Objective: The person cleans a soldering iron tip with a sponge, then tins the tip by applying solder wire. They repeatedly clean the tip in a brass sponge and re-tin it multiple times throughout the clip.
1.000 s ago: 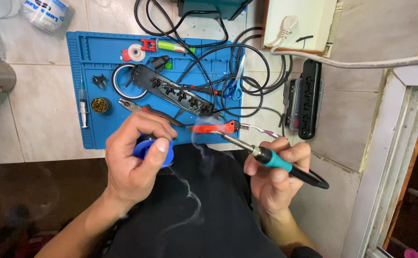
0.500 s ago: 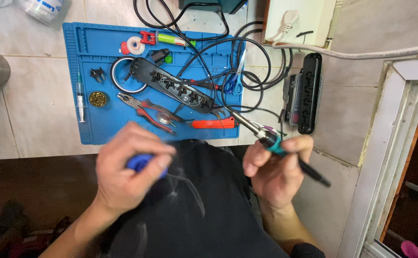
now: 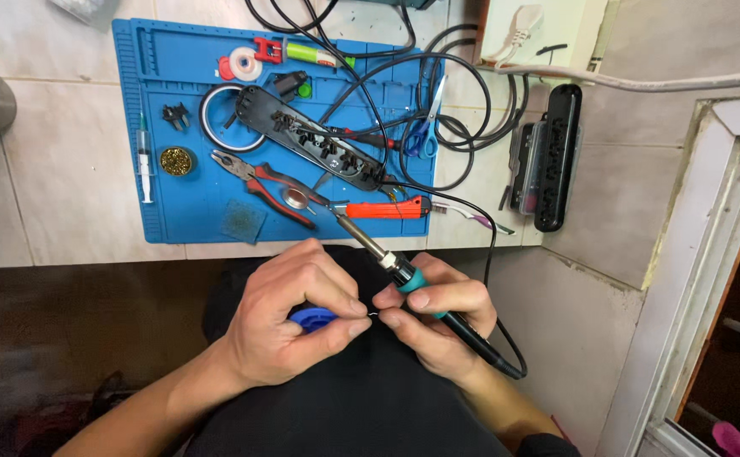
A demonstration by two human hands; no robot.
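Blue spool (image 3: 312, 318) in left hand (image 3: 289, 322), soldering iron (image 3: 404, 272) in right hand (image 3: 438, 317).

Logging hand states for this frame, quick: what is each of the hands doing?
Left hand: closed, holding a blue spool, thin wire pinched at the fingertips.
Right hand: closed on the soldering iron, also pinching the wire.

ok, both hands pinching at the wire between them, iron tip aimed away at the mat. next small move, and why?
Probably draw a little more solder wire off the blue spool. Left hand holds the spool, right hand holds the soldering iron, and only a short bit of wire shows between the fingertips.
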